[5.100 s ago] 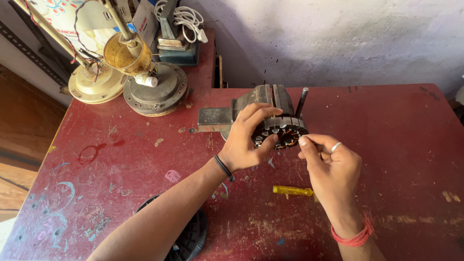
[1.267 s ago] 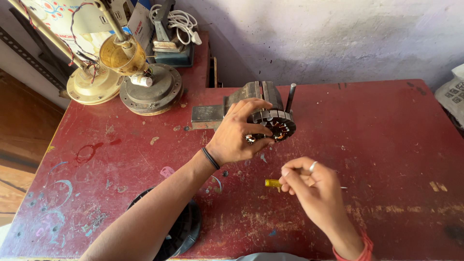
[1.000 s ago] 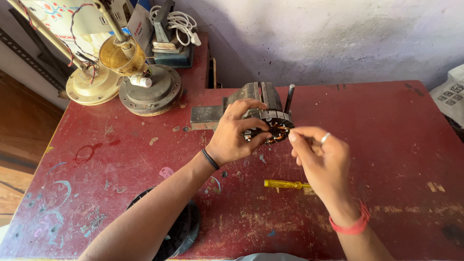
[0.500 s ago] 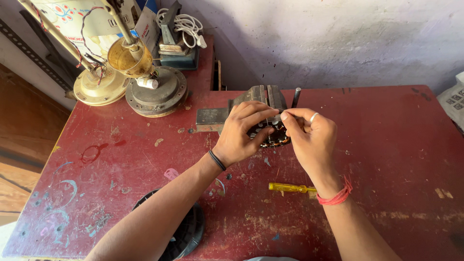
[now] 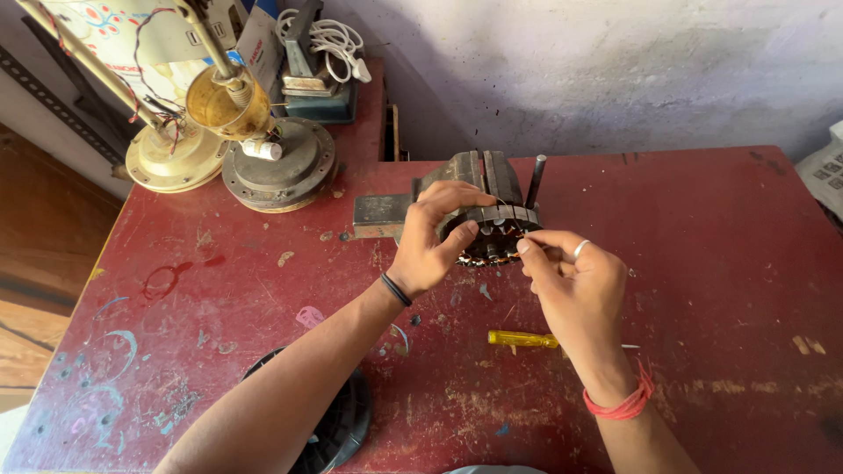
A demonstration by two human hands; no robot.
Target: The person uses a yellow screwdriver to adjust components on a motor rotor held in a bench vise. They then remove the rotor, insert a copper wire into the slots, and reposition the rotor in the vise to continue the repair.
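My left fingers [image 5: 457, 197] curl over the top of the stator [image 5: 493, 235], thumb pressed on its near face, gripping it. My right fingers [image 5: 537, 248] are pressed together in a pinch at the stator's 3 o'clock edge; whatever they nip is too small to tell. My left hand [image 5: 432, 239] comes in from 7 o'clock with a black band on the wrist, my right hand [image 5: 571, 285] from 5 o'clock with a ring on one finger and a red thread at the wrist.

The red desk [image 5: 720, 263], scuffed and paint-stained, fills most of the view. The stator sits just above its centre, ringed with slots and copper windings, right against the vise [image 5: 479, 171] at its 12 o'clock. A grey block [image 5: 379, 215] sticks out at the vise's 9 o'clock, and a dark rod [image 5: 536, 178] stands upright at the stator's 1 o'clock.

At 10 o'clock from the stator lie a round grey fan housing [image 5: 279, 167] and, beyond it, a cream one [image 5: 171, 158], with a brass-coloured motor part [image 5: 230, 104] propped above them. A coiled white cable [image 5: 332, 39] rests at 11 o'clock, at the back. A black round part [image 5: 338, 421] lies at 7 o'clock under my left forearm. A yellow screwdriver [image 5: 520, 338] lies on the desk at 6 o'clock, just beside my right wrist.
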